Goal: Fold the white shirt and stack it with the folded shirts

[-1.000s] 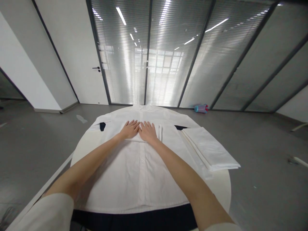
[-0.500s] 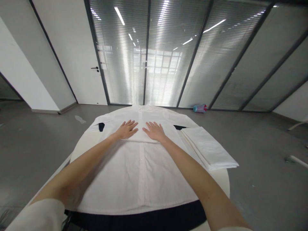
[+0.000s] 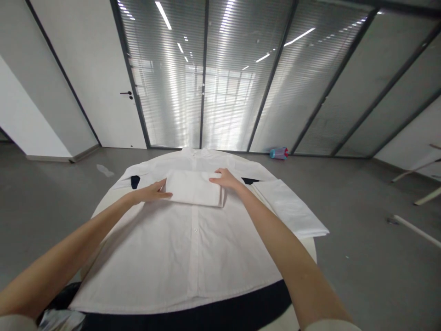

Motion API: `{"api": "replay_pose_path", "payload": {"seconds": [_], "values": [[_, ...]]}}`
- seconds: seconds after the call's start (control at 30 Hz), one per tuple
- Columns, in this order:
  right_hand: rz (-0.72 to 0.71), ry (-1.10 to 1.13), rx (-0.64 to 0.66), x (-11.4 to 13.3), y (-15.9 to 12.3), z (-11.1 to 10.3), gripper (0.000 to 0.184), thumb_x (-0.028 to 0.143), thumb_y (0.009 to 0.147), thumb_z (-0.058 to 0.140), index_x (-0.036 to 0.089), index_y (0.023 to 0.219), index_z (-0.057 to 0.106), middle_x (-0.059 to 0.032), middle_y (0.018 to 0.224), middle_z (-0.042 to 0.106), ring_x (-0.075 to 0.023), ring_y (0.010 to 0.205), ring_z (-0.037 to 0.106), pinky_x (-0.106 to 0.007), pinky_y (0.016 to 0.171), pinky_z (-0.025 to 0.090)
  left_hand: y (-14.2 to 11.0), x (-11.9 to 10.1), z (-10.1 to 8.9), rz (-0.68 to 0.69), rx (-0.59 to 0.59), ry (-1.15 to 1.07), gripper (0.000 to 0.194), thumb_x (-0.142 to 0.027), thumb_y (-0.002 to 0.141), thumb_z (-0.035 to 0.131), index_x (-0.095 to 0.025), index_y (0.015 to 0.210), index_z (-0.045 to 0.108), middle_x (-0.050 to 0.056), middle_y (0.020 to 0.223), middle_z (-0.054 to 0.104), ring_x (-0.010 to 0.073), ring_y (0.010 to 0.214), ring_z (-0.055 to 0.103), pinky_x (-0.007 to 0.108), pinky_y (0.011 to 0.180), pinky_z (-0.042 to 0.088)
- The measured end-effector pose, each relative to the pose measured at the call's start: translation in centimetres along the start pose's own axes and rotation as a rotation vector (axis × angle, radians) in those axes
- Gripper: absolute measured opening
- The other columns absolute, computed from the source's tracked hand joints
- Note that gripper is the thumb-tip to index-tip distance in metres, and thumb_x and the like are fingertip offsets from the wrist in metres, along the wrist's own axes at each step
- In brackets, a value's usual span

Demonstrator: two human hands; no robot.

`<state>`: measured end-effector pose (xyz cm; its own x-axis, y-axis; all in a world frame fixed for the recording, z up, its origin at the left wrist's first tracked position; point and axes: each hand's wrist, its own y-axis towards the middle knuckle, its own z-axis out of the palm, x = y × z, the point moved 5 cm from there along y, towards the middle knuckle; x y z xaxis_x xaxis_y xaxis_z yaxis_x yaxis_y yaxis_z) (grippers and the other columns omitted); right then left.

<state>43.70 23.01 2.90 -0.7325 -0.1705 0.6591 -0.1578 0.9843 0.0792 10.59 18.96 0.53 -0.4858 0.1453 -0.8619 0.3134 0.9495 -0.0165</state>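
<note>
A white button-up shirt (image 3: 165, 253) lies spread out, its button strip running down the middle. On its upper part rests a folded white cloth (image 3: 193, 187), a compact rectangle with layered edges at its right end. My left hand (image 3: 151, 191) grips the left end, thumb on the near side and fingers behind. At the right end my right hand (image 3: 225, 178) holds the far corner, fingers bent over the top. Another folded white cloth (image 3: 292, 207) lies to the right, beyond my right forearm.
Under the shirt is a pale round-edged table (image 3: 310, 246), with dark fabric (image 3: 193, 320) along the near side. A blue and pink bin (image 3: 278, 153) lies on the floor by the glass partition (image 3: 227, 105). Chair-like legs (image 3: 416, 230) stick in from the right.
My hands were lying flat with fingers spread on white fabric. They have moved apart to the two ends of the folded cloth and closed on it. The view has shifted slightly.
</note>
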Motion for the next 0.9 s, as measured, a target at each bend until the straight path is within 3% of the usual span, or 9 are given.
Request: {"api": "replay_pose_path", "payload": {"seconds": [0.13,0.23,0.3,0.4,0.47,0.57,0.67,0.73,0.9], "values": [[0.006,0.191,-0.008,0.5,-3.4,-2.4,0.046,0.031,0.073,0.073,0.018,0.116,0.061,-0.0049,0.103,0.068,-0.0209,0.089,0.065,-0.031,0.079,0.052,-0.9,-1.4,-0.4,-0.082,0.065,-0.303,0.08,-0.017,0.06,0.086,-0.032,0.134,0.06,0.006,0.107,0.069,0.0264,0.104,0.065,0.026,0.08,0.054],[0.053,0.309,-0.086,0.1,-6.9,-6.1,0.05,0.033,0.068,0.078,0.018,0.113,0.063,-0.0038,0.095,0.066,-0.0185,0.079,0.064,-0.027,0.065,0.052,0.5,-4.4,0.5,-0.076,0.153,-0.415,0.085,-0.018,0.066,0.082,-0.034,0.144,0.051,0.007,0.106,0.068,0.0247,0.096,0.068,0.033,0.077,0.058],[0.128,0.354,-0.188,-1.1,-9.5,-9.7,0.052,0.034,0.066,0.081,0.019,0.113,0.064,-0.0062,0.099,0.066,-0.0181,0.078,0.064,-0.025,0.06,0.052,3.1,-7.6,2.1,-0.009,0.112,-0.51,0.078,-0.02,0.069,0.083,-0.03,0.141,0.054,0.006,0.098,0.068,0.0204,0.086,0.068,0.035,0.078,0.057],[0.274,0.392,-0.356,-4.4,-14.1,-15.3,0.051,0.034,0.066,0.083,0.019,0.112,0.068,-0.0093,0.103,0.067,-0.0173,0.077,0.065,-0.022,0.054,0.051,8.5,-12.9,7.4,0.037,0.035,-0.694,0.047,-0.021,0.068,0.085,-0.015,0.112,0.069,0.005,0.083,0.068,0.014,0.069,0.063,0.032,0.076,0.055],[0.376,0.411,-0.469,-7.4,-17.4,-18.5,0.049,0.034,0.066,0.083,0.018,0.111,0.069,-0.0092,0.1,0.069,-0.0163,0.073,0.065,-0.022,0.051,0.052,12.1,-16.5,12.6,0.035,0.055,-0.74,0.028,-0.018,0.067,0.084,-0.011,0.091,0.07,0.006,0.081,0.068,0.0123,0.067,0.063,0.03,0.074,0.054],[0.515,0.459,-0.611,-12.1,-22.1,-21.4,0.048,0.032,0.066,0.083,0.017,0.109,0.068,-0.0086,0.092,0.07,-0.0167,0.068,0.066,-0.024,0.05,0.055,16.3,-21.0,20.6,0.041,0.114,-0.752,0.023,-0.017,0.066,0.085,-0.012,0.082,0.069,0.004,0.073,0.065,0.0103,0.061,0.059,0.028,0.068,0.051],[0.601,0.523,-0.662,-15.7,-25.2,-21.9,0.04,0.029,0.069,0.08,0.016,0.105,0.067,-0.0072,0.083,0.071,-0.017,0.064,0.067,-0.026,0.053,0.057,18.6,-22.8,26.8,0.014,0.123,-0.755,0.02,-0.015,0.064,0.084,-0.014,0.077,0.069,0.002,0.064,0.062,0.0093,0.056,0.056,0.025,0.059,0.047],[0.631,0.571,-0.67,-17.3,-26.3,-21.3,0.034,0.028,0.071,0.079,0.016,0.1,0.067,-0.0057,0.079,0.07,-0.017,0.063,0.067,-0.027,0.055,0.058,19.5,-22.7,29.5,-0.019,0.107,-0.746,0.017,-0.014,0.064,0.082,-0.014,0.073,0.068,0.001,0.06,0.061,0.0094,0.054,0.054,0.023,0.055,0.044],[0.638,0.674,-0.64,-19.0,-27.0,-19.0,0.031,0.03,0.07,0.078,0.016,0.095,0.065,-0.0054,0.078,0.071,-0.0179,0.063,0.067,-0.029,0.056,0.059,20.5,-21.3,31.6,-0.037,0.08,-0.706,0.013,-0.013,0.063,0.078,-0.014,0.071,0.069,0.0,0.056,0.058,0.0094,0.052,0.05,0.022,0.052,0.041]]}}
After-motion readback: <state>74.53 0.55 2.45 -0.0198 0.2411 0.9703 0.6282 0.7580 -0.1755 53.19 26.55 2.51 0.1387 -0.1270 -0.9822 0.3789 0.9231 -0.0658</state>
